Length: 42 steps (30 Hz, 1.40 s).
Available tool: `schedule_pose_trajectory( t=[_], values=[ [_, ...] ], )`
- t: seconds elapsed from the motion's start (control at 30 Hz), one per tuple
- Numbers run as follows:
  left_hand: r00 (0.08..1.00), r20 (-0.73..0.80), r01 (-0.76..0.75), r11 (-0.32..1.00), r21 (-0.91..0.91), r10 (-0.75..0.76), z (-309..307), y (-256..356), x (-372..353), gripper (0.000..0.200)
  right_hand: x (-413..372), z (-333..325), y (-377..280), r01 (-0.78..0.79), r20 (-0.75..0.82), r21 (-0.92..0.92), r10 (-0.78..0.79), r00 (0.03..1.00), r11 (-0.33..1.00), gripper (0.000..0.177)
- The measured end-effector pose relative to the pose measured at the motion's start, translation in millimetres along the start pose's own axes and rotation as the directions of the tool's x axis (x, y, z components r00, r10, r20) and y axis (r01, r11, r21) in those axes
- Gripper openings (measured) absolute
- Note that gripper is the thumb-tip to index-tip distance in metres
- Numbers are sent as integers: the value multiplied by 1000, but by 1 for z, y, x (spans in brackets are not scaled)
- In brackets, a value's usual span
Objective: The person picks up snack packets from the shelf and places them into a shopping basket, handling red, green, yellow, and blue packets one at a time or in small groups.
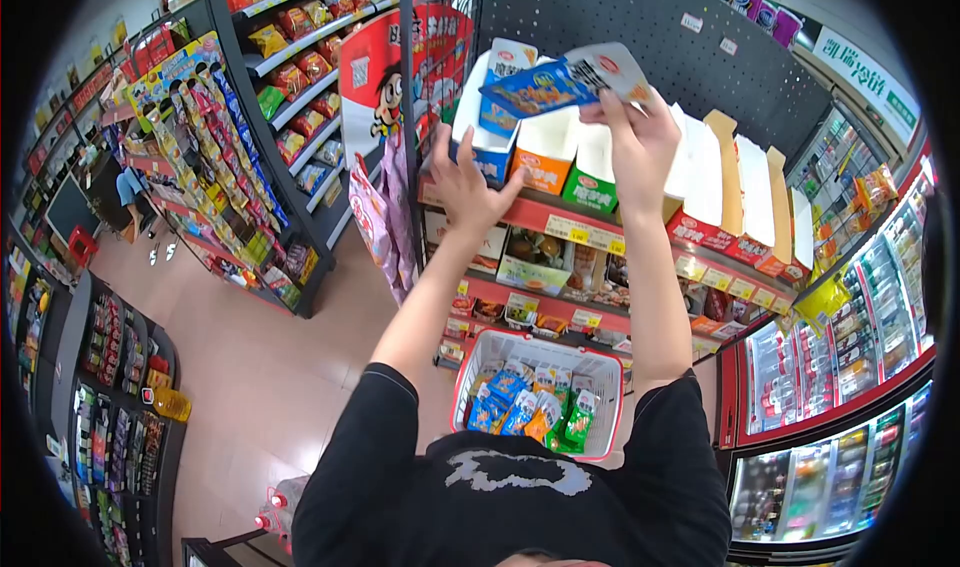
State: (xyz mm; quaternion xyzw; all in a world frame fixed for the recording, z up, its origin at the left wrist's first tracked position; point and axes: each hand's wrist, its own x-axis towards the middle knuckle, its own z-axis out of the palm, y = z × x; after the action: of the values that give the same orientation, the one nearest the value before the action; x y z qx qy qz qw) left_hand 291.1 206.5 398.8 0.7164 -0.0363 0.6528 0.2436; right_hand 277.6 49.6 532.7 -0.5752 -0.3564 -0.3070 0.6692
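My right hand (640,137) pinches a blue snack packet (550,89) with a pale top end, tilted above the row of display boxes. My left hand (470,189) has its fingers spread at the front of a blue-and-white display box (490,162), seemingly touching it. Inside that box stands another blue packet (512,55). To its right are an orange-fronted box (542,170) and a green-fronted box (590,189). Below my arms, a white shopping basket (608,382) with a red rim holds several blue, orange and green packets.
More open cartons (735,197) line the shelf to the right, under a black pegboard (640,27). Glass-door coolers (815,352) stand at the right. A hanging snack rack (205,147) and a low black shelf unit (120,397) are at the left. Pink packaging (375,212) hangs beside my left arm.
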Motion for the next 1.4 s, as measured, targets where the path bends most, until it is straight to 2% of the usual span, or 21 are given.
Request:
schedule_pose_trajectory(
  t=[0.03, 0.1, 0.2, 0.3, 0.33, 0.43, 0.47, 0.57, 0.6, 0.7, 0.9, 1.03, 1.07, 1.17, 1.2, 1.33, 1.37, 1.4],
  values=[
    [999, -26, -32, 999, -7, 32, 3, -3, -1, 81, 13, 9, 10, 41, 0, -23, -41, 999, 999, 10],
    [999, -35, -3, 1000, -17, 2, 4, -5, -5, 76, 35, 22, 24, 96, 43, -136, -91, 995, 986, 8],
    [999, -52, -13, 997, -70, 9, 7, -12, -8, 70, 56, 37, 54, 95, 109, -362, -59, 992, 927, 7],
    [999, -31, -39, 998, -52, 37, 1, -9, -5, 69, 68, 49, 81, 243, 234, -584, -127, 964, 775, 8],
    [999, -26, -32, 998, -60, 30, 1, -9, -6, 69, 73, 50, 94, 187, 262, -632, -20, 965, 752, 11],
    [999, -41, -25, 997, -73, 22, 2, -10, -6, 68, 73, 52, 114, 235, 286, -814, 15, 958, 532, 13],
    [999, -44, -14, 996, -84, 11, 2, -10, -6, 68, 74, 52, 117, 231, 293, -860, 69, 954, 456, 14],
    [998, -57, 5, 994, -106, -11, 3, -10, -6, 67, 67, 57, 118, 187, 211, -896, 16, 977, 403, 18],
    [998, -60, 2, 994, -105, -8, 3, -10, -6, 67, 68, 57, 115, 167, 208, -900, 59, 976, 402, 26],
    [998, -63, 0, 995, -102, -6, 3, -10, -6, 67, 72, 59, 116, 117, 141, -925, 40, 989, 362, 34],
    [997, -76, -9, 995, -95, 1, 5, -10, -7, 66, 76, 46, 139, 41, 18, -762, -41, 999, 647, 31],
    [997, -71, -16, 997, -79, 11, 7, -12, -9, 68, 72, 32, 133, 175, 62, -714, -187, 980, 678, 29],
    [998, -66, -21, 997, -70, 16, 7, -11, -9, 68, 73, 26, 137, 262, 125, -709, -250, 960, 654, 29],
    [999, -41, -30, 998, -50, 28, 5, -10, -9, 69, 65, 21, 116, 337, 190, -641, -282, 940, 690, 25],
    [998, -48, -51, 998, -43, 49, 4, -9, -8, 70, 59, 27, 86, 256, 145, -564, -212, 967, 785, 19],
    [992, -60, -115, 990, -86, 110, 2, -13, -14, 71, 24, 20, 47, 206, 129, -444, -165, 978, 872, 20],
    [992, -45, -125, 989, -80, 122, -4, -13, -23, 70, 8, 14, 35, 245, 139, -375, -207, 968, 894, 20],
    [991, -18, -134, 990, -34, 134, -10, -14, -38, 70, -13, 5, 22, 253, 165, -404, -202, 966, 879, 21]
  ],
)
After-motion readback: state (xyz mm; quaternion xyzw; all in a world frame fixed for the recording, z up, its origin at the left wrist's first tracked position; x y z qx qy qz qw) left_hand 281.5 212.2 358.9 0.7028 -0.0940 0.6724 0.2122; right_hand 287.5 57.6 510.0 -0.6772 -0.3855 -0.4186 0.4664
